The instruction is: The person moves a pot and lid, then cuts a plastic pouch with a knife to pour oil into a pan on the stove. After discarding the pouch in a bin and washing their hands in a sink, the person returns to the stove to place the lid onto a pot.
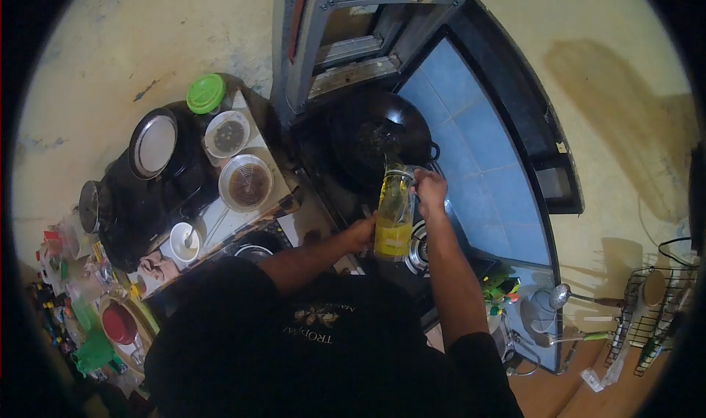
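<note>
A clear glass jug [394,227] with yellow liquid in its lower part is tipped over the near rim of a black wok [353,135]. Liquid runs from its mouth into the wok. My right hand [431,192] is closed round the jug's handle. On the jug's other side is my left hand [362,233], its fingers partly hidden; whether it grips the jug or something else is unclear. The wok sits on the stove, with a second burner [419,249] bare beside the jug.
Left of the stove, a counter holds a strainer [246,183], a plate [227,134], a green-lidded container [206,93] and a white cup [184,242] with a spoon. Blue tiles [478,153] stand at the right. Ladles [560,296] and a wire rack [651,308] hang farther right.
</note>
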Demonstrator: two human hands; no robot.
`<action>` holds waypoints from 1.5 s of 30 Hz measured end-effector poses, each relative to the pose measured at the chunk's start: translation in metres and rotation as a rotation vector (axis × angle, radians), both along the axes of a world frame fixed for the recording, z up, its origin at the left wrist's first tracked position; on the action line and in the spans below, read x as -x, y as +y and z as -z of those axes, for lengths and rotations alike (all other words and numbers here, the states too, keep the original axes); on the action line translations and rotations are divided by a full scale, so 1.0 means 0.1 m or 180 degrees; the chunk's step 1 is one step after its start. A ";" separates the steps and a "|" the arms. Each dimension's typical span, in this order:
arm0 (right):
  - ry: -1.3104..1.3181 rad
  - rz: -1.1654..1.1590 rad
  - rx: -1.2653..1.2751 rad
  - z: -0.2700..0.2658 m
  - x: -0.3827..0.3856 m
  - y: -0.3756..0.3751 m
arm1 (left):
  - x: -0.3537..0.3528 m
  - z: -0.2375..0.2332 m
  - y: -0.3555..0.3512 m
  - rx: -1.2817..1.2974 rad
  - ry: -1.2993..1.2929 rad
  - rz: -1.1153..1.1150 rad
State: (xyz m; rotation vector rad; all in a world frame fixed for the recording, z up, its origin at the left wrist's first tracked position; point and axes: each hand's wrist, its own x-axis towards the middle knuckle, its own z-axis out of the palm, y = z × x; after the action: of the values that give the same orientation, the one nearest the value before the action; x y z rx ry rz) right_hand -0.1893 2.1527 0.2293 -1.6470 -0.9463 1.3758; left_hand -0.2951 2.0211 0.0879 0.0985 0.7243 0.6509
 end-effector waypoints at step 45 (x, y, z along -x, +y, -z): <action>-0.0610 -0.1900 0.1290 -0.45 -0.17 0.06 | 0.27 -1.00 0.12 -0.0517 0.0434 -0.0322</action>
State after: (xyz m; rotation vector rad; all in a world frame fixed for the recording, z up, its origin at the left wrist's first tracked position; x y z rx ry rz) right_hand -0.1722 2.1588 0.2748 -1.9045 -1.4225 1.9285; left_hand -0.3226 2.0334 0.1879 0.2589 0.8106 0.8051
